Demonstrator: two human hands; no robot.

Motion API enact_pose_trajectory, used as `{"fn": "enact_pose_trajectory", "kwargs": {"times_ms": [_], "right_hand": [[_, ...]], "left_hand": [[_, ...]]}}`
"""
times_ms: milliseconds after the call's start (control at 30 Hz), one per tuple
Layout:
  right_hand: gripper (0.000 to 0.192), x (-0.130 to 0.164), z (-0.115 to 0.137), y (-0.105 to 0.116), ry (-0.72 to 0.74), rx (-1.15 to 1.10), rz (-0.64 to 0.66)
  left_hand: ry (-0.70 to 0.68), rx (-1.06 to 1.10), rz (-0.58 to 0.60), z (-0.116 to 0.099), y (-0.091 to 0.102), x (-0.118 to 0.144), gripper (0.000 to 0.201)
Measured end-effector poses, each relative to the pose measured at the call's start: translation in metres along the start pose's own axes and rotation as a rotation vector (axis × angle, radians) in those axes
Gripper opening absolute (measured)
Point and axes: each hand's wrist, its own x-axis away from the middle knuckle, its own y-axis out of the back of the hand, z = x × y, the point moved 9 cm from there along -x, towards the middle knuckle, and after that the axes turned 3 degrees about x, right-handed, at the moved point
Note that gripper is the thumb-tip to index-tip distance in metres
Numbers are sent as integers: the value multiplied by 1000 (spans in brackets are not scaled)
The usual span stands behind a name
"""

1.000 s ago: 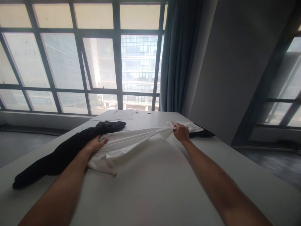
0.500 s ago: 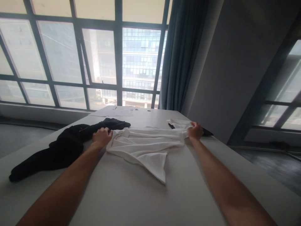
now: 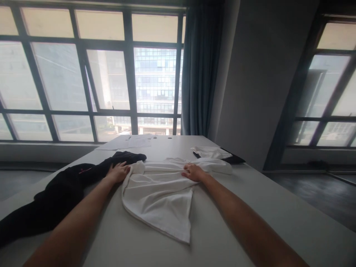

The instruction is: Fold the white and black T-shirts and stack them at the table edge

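1. Right hand (image 3: 193,173) shifted inward since half a second ago — from the right end of the white thin-fabric garment (image 3: 157,198) to its middle.
2. Garment lies creased on the smooth white bench (image 3: 239,211), right of the crumpled black fabric garment (image 3: 62,189).
3. Left hand (image 3: 118,172): grip spread at left edge — probably anchors it.
4. Right grip: over folds, can't tell if pinching; likely keeps them flat.

A bright, dark-framed window (image 3: 108,81) stands behind the white table (image 3: 144,252), a blue-grey curtain (image 3: 197,74) hangs beside the grey wall (image 3: 258,81), and a second window (image 3: 332,85) rises above glossy floor (image 3: 308,196) at right.
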Motion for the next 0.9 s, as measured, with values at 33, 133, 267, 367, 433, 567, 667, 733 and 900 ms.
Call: {"fn": "enact_pose_trajectory", "kwargs": {"times_ms": [33,133,267,367,433,567,667,733,900], "right_hand": [[29,0,-1,1,-7,7,-11],[18,-1,-4,3,-20,32,-10],[15,-1,-7,12,-51,77,-50],[15,3,-20,28,-108,108,-122],[16,9,-36,42,-170,134,-189],[19,24,-82,60,-361,92,-288],[25,21,-92,45,-363,-105,-152],[25,14,-79,33,-286,-211,-42],[53,8,-46,23,-195,-281,134]], "left_hand": [[32,23,0,11,-3,-3,49],[103,63,-49,38,-4,-9,51],[222,65,-87,67,1,-14,53],[388,59,-155,95,7,-14,51],[510,48,-202,117,9,-11,51],[652,41,-247,135,12,-7,54],[515,66,-292,99,22,-13,64],[232,73,-326,46,28,-22,64],[-290,238,-38,-69,-5,-24,65]]}}
